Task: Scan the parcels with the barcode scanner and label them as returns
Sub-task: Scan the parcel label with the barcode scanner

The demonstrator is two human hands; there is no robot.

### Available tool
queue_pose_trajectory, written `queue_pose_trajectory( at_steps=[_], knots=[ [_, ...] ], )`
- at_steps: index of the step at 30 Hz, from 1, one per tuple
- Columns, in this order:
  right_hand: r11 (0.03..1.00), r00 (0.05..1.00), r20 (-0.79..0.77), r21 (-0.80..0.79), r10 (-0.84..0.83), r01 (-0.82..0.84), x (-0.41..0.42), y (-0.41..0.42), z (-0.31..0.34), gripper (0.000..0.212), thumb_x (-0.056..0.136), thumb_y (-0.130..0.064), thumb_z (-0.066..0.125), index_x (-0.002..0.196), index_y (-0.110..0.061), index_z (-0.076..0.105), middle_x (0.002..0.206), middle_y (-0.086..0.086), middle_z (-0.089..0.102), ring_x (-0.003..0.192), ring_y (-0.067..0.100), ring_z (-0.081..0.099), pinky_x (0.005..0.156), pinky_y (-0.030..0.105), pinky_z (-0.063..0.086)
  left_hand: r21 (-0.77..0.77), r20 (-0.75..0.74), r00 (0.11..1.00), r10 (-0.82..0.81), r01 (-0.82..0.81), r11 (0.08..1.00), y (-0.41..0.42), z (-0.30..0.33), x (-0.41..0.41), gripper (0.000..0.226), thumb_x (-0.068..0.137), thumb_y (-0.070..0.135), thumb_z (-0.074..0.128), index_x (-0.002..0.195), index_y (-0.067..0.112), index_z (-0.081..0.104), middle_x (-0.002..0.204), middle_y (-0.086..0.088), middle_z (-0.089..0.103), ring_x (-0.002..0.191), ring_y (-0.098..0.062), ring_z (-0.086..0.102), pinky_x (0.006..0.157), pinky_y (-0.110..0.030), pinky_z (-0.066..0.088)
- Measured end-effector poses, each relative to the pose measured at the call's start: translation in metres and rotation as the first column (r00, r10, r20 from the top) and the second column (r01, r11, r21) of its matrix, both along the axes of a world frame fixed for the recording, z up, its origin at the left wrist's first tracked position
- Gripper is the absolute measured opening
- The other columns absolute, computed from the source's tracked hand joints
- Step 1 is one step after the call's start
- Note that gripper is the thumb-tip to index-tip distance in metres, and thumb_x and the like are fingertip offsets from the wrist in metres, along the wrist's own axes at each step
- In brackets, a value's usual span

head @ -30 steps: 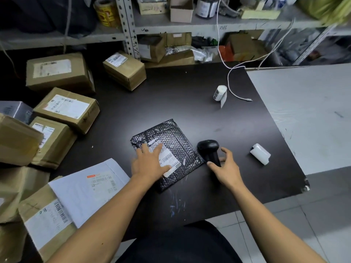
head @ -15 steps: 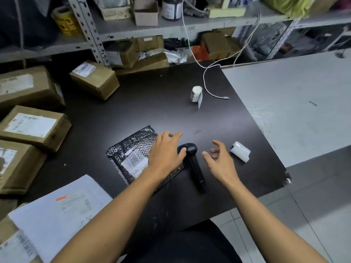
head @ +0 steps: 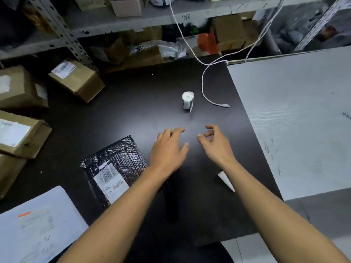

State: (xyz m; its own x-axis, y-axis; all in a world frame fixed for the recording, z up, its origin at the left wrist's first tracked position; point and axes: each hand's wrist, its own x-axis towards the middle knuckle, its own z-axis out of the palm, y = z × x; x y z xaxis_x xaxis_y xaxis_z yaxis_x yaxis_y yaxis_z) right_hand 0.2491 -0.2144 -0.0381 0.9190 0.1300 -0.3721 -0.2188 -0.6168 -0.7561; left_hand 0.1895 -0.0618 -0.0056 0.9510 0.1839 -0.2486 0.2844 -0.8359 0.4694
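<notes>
- White label roll (head: 187, 101) is standing upright on the table (head: 133, 103), just beyond both hands.
- Left hand (head: 168, 149) and right hand (head: 216, 144) are hovering, loosely spread, holding nothing; right looks slightly nearer.
- Mailer (head: 114, 168) is lying left of them.

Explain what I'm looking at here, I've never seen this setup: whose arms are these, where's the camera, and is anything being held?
There is no machine: these are a person's two bare arms, filmed by a camera worn on their head and looking down. Both the left hand and the right hand hover with loose fingers over the dark brown table, holding nothing. Ahead stands a small white roll of labels. Beside the left forearm lies a black bubble-wrap parcel with a white label. The black barcode scanner lies mostly hidden under that forearm. Brown cardboard boxes sit at the left.
</notes>
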Motion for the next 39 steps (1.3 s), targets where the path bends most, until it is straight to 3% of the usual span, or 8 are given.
queue_pose_trajectory(
  at_steps=[8, 14, 17, 22, 28, 31, 35, 39],
  knots=[
    [0.989, 1.0, -0.002, -0.146, 0.018, -0.019, -0.009, -0.069, -0.001, 0.03, 0.093, -0.023, 0.057, 0.123, -0.017, 0.054, 0.09, -0.005, 0.06, 0.084, 0.013, 0.058, 0.079, 0.03, 0.043, -0.103, -0.141, 0.966, -0.217, 0.203, 0.974, -0.068, -0.015, 0.006, 0.045, 0.095, 0.039, 0.056, 0.138, 0.028, 0.047, 0.125, -0.001, 0.059, 0.12, -0.024, 0.054, 0.094, -0.039, 0.048],
    [0.974, 0.986, -0.157, -0.224, -0.052, 0.015, -0.043, -0.117, -0.007, 0.031, 0.092, -0.023, 0.053, 0.123, -0.018, 0.054, 0.089, -0.007, 0.06, 0.092, 0.018, 0.06, 0.085, 0.035, 0.048, -0.156, -0.305, 0.913, -0.273, 0.235, 0.959, -0.121, -0.043, 0.001, 0.055, 0.09, 0.056, 0.057, 0.137, 0.029, 0.046, 0.125, 0.002, 0.063, 0.114, -0.025, 0.058, 0.085, -0.037, 0.049],
    [0.974, 0.981, -0.159, -0.213, -0.11, 0.075, -0.059, -0.131, -0.009, 0.029, 0.092, -0.023, 0.054, 0.121, -0.019, 0.056, 0.087, -0.008, 0.06, 0.089, 0.015, 0.059, 0.08, 0.03, 0.044, -0.193, -0.297, 0.923, -0.244, 0.192, 0.962, -0.127, -0.057, -0.005, 0.051, 0.09, 0.044, 0.063, 0.136, 0.031, 0.047, 0.119, 0.005, 0.065, 0.112, -0.022, 0.059, 0.084, -0.036, 0.049],
    [0.98, 0.97, -0.197, -0.165, -0.141, 0.109, -0.079, -0.142, -0.016, 0.025, 0.092, -0.023, 0.054, 0.117, -0.023, 0.056, 0.085, -0.011, 0.063, 0.084, 0.006, 0.059, 0.073, 0.026, 0.042, -0.306, -0.224, 0.945, -0.237, 0.163, 0.938, -0.123, -0.075, -0.016, 0.055, 0.086, 0.022, 0.067, 0.138, 0.028, 0.047, 0.114, 0.004, 0.055, 0.11, -0.017, 0.052, 0.092, -0.039, 0.05],
    [0.974, 0.961, -0.163, 0.001, -0.221, 0.225, -0.089, -0.139, -0.023, 0.024, 0.093, -0.027, 0.058, 0.117, -0.027, 0.055, 0.089, -0.009, 0.068, 0.092, 0.004, 0.061, 0.075, 0.02, 0.043, -0.538, -0.185, 0.975, -0.122, 0.003, 0.843, -0.117, -0.076, -0.027, 0.064, 0.084, -0.004, 0.062, 0.141, 0.023, 0.048, 0.084, 0.008, 0.05, 0.069, -0.005, 0.05, 0.069, -0.004, 0.041],
    [0.961, 0.958, -0.151, 0.097, -0.242, 0.258, -0.093, -0.134, -0.022, 0.024, 0.094, -0.027, 0.061, 0.117, -0.028, 0.055, 0.096, -0.013, 0.066, 0.093, 0.001, 0.062, 0.074, 0.013, 0.043, -0.594, -0.157, 0.983, -0.096, -0.016, 0.804, -0.111, -0.075, -0.034, 0.07, 0.082, -0.009, 0.058, 0.144, 0.021, 0.045, 0.091, 0.006, 0.053, 0.067, -0.006, 0.05, 0.071, -0.01, 0.045],
    [0.942, 0.96, -0.113, 0.193, -0.255, 0.273, -0.095, -0.127, -0.023, 0.027, 0.094, -0.024, 0.063, 0.119, -0.029, 0.053, 0.107, -0.017, 0.061, 0.097, 0.003, 0.063, 0.082, 0.021, 0.049, -0.641, -0.125, 0.986, -0.109, 0.004, 0.767, -0.104, -0.073, -0.045, 0.076, 0.083, -0.01, 0.057, 0.146, 0.03, 0.04, 0.122, 0.0, 0.053, 0.073, -0.01, 0.052, 0.074, -0.015, 0.048],
    [0.897, 0.935, -0.098, 0.263, -0.341, 0.355, -0.098, -0.118, -0.026, 0.031, 0.091, -0.016, 0.066, 0.116, -0.029, 0.054, 0.107, -0.014, 0.061, 0.091, -0.002, 0.062, 0.083, 0.023, 0.05, -0.698, -0.108, 0.988, -0.11, 0.003, 0.716, -0.1, -0.073, -0.055, 0.077, 0.084, -0.01, 0.059, 0.14, 0.039, 0.038, 0.118, 0.004, 0.055, 0.068, -0.001, 0.053, 0.081, -0.017, 0.049]
  ],
)
